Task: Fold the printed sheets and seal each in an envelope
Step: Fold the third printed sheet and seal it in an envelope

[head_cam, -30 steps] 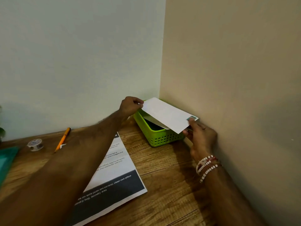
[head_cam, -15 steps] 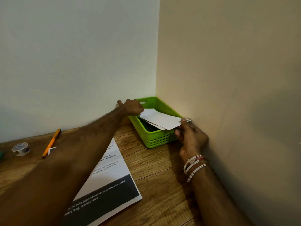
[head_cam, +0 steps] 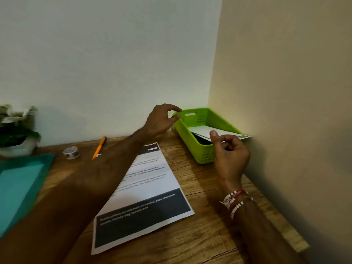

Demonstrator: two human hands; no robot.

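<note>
**So both your hands are empty, envelope's in the basket**

Right now your left hand (head_cam: 161, 119) is up in the middle of the frame, just left of the green basket (head_cam: 192, 138), thumb and forefinger curled toward each other with a small gap and nothing between them. Your right hand (head_cam: 229, 153) sits at the basket's near right corner, fingers loosely curled, thumb pointing up, also gripping nothing as far as the view shows. It overlaps the envelope's near edge in the picture, but I can't tell if it's actually touching. There are beaded bracelets (head_cam: 235, 201) on that wrist.

The white envelope (head_cam: 207, 130) lies inside the basket, tilted, with its right end poking over the rim toward the beige wall (head_cam: 285, 92). Something dark sits under it; can't make out what.

Moving outward, the printed sheet (head_cam: 152, 187) lies flat and unfolded on the wooden desk (head_cam: 205, 235), center to lower center of the frame, partly under your left forearm. Farther left there's an orange pen (head_cam: 99, 147), a small roll of tape (head_cam: 71, 152), a teal folder (head_cam: 21, 183) at the left edge, and a potted plant (head_cam: 17, 130) at the middle left.
</note>
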